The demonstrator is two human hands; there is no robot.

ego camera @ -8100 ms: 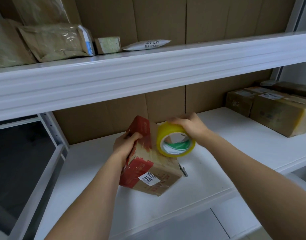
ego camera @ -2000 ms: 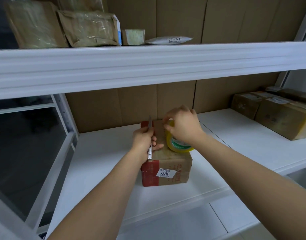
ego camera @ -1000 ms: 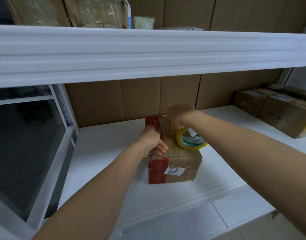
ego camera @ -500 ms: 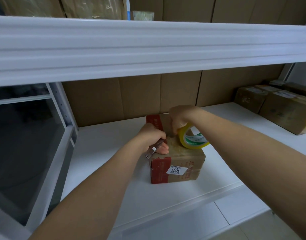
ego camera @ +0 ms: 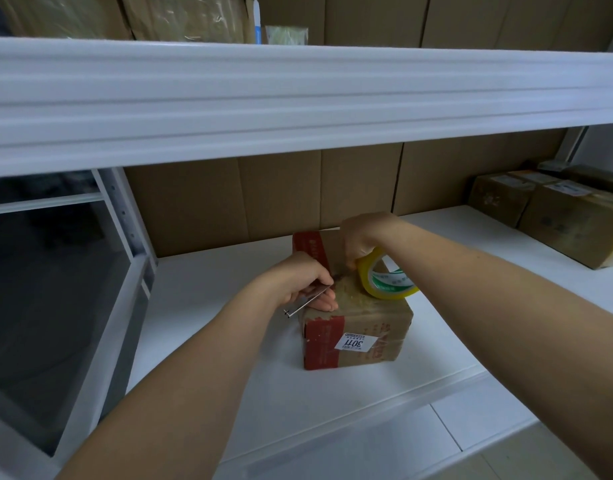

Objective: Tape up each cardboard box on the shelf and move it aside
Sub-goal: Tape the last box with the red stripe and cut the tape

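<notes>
While the cardboard box point(ego camera: 353, 327) sat on the white lower shelf point(ego camera: 208, 299), a little left of its middle and near the front edge, I had both hands on top of it. My left hand point(ego camera: 300, 284) was curled round a thin metal blade point(ego camera: 307, 302), its fingertips resting against the taped top of the box at the near left corner; the blade's tail stuck out past the box's edge toward me. My right hand point(ego camera: 362, 239) gripped the yellow tape roll point(ego camera: 384, 275), which stood tilted on the box's top toward the right side, fingers hooked over its upper rim. The box had red bands down its left side, and a white label reading 3011 upside down point(ego camera: 353, 342) was stuck on the front face. Well apart on the right end of the same shelf lay several taped brown boxes point(ego camera: 554, 213). Above, the upper shelf point(ego camera: 298, 95) carried wrapped parcels point(ego camera: 187, 15).
</notes>
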